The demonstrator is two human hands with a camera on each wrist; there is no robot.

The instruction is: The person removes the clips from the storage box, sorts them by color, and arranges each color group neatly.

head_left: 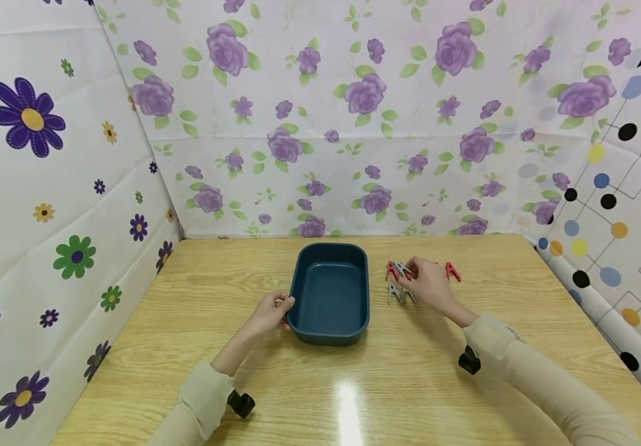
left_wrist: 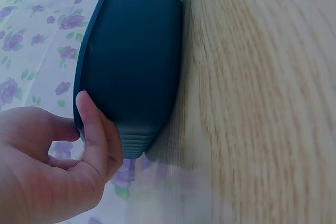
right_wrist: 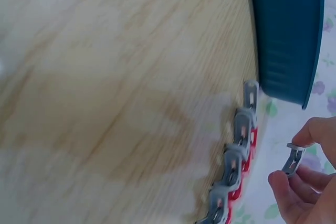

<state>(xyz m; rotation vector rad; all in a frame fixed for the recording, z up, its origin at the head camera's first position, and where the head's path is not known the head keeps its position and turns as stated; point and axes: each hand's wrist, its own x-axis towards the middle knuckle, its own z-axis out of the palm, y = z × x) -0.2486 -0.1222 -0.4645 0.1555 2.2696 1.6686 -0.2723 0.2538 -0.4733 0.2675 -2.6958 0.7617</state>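
Note:
A dark teal rectangular basin point(head_left: 328, 297) sits on the wooden table. My left hand point(head_left: 270, 313) pinches its rim at the near left corner, the thumb at the rim and the fingers against the outer wall point(left_wrist: 131, 61). Right of the basin, my right hand point(head_left: 429, 285) holds a grey clothespin point(right_wrist: 294, 160) between thumb and fingers, above the other clips. Below it, grey clothespins point(right_wrist: 231, 165) stand in a row with red clothespins point(right_wrist: 236, 188) behind them. In the head view, the right hand hides part of this group.
One red clothespin point(head_left: 452, 271) lies just right of the right hand. The table point(head_left: 231, 266) ends at a flowered cloth point(head_left: 320, 155) hung along its back, with patterned cloths on the left and right sides. Light glares off the near tabletop.

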